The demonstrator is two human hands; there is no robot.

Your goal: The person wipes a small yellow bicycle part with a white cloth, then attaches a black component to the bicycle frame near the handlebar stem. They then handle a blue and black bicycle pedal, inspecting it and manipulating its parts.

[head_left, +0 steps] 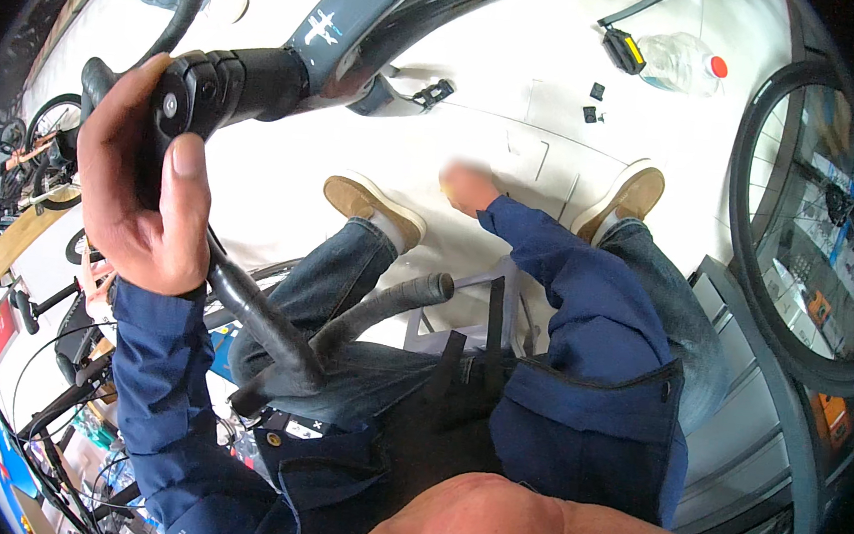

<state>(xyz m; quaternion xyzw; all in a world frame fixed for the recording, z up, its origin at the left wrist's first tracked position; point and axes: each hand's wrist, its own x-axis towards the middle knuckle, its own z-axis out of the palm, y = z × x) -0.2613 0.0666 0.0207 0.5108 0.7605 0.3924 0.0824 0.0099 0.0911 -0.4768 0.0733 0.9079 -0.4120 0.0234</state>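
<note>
My left hand (145,215) is wrapped round the middle of a black drop handlebar (257,319), at the stem (246,87). Its thumb lies along the front of the stem clamp and its fingers go behind the bar. The stem joins a dark grey bicycle frame (352,10) that runs toward the far side. Low between my shoes, my right hand (470,187) reaches toward the floor. Its fingers are blurred, so I cannot make out whether they hold anything. Near it on the white floor lie hex keys (573,191).
A pedal (624,52) on a crank arm and a clear plastic bottle (682,64) with a red cap are at the far right. Small black parts (590,114) lie nearer. A wheel (744,192) stands beside grey drawers (738,392). Bicycles and parts crowd the left.
</note>
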